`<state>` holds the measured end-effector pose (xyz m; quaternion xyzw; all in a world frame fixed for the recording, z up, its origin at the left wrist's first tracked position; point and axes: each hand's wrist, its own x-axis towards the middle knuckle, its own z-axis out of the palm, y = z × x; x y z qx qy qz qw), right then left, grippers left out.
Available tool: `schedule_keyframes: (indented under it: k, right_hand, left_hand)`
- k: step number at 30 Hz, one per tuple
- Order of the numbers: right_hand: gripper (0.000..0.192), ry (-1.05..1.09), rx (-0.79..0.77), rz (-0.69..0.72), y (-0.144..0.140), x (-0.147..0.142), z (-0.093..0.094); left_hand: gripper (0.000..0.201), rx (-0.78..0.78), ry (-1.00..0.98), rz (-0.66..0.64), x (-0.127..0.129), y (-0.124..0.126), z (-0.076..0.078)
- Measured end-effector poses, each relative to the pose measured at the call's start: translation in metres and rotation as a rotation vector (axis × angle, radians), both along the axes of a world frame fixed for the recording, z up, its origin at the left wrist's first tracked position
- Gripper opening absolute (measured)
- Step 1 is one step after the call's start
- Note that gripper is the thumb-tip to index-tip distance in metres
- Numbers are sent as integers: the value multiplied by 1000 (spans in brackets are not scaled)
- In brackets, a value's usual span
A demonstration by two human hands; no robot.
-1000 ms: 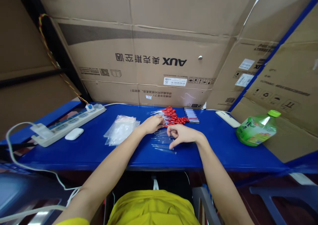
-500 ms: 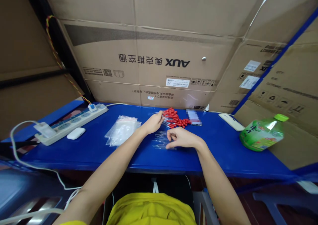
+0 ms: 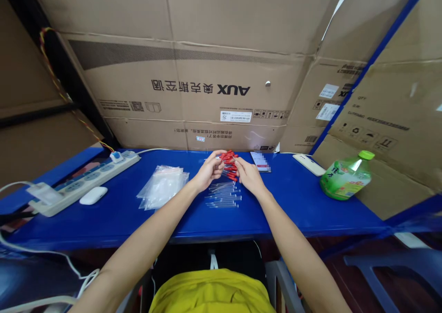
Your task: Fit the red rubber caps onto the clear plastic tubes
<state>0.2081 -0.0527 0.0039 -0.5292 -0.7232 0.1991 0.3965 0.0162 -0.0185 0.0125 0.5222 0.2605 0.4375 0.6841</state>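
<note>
Several red-bulbed clear droppers (image 3: 230,166) lie piled on the blue table, partly hidden by my fingers. My left hand (image 3: 210,170) is at the left edge of this pile, its thumb and fingers pinched together. On the pile's right side my right hand (image 3: 250,175) is also closed in a pinch. Anything between the fingers of either hand is too small to make out against the red bulbs. Just nearer to me, several clear thin tubes (image 3: 223,196) without bulbs lie roughly side by side. Left of them is a stack of clear zip bags (image 3: 163,188).
A phone (image 3: 260,162) lies behind my right hand. Farther right are a white power bank-like object (image 3: 309,164) and a green drink bottle (image 3: 346,176). A power strip (image 3: 86,182) and a white earphone case (image 3: 93,195) lie left. Cardboard (image 3: 193,115) walls the back.
My right hand has moved from the clear tubes up to the red-bulbed pile, close to my left hand. The tubes are now uncovered. The camera view has shifted slightly.
</note>
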Motion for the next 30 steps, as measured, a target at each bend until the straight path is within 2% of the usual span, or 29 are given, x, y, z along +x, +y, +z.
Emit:
schedule_keyframes:
  k: [4, 8, 10, 15, 20, 24, 30]
  right_hand:
    - [41, -51, 38, 28, -7, -7, 1]
    - [58, 38, -5, 214, -11, -18, -1]
    - [64, 23, -24, 250, -12, -24, -3]
    - [65, -149, 10, 89, -12, -30, -3]
    - [67, -249, 41, -56, -9, -26, -4]
    - [67, -280, 63, -87, -9, -25, -4]
    - [66, -263, 99, -108, -9, -25, -4]
  left_hand:
    - [25, -69, -100, 61, 2, -2, 4]
    - [18, -31, 33, 173, 6, -2, 0]
    - [17, 1, 81, 220, 9, -1, -3]
    - [18, 90, 67, 269, 14, 3, -10]
    - [23, 175, 45, 226, 17, 6, -18]
    - [28, 214, 38, 234, 19, 5, -21]
    - [40, 214, -18, 253, 17, 3, -16]
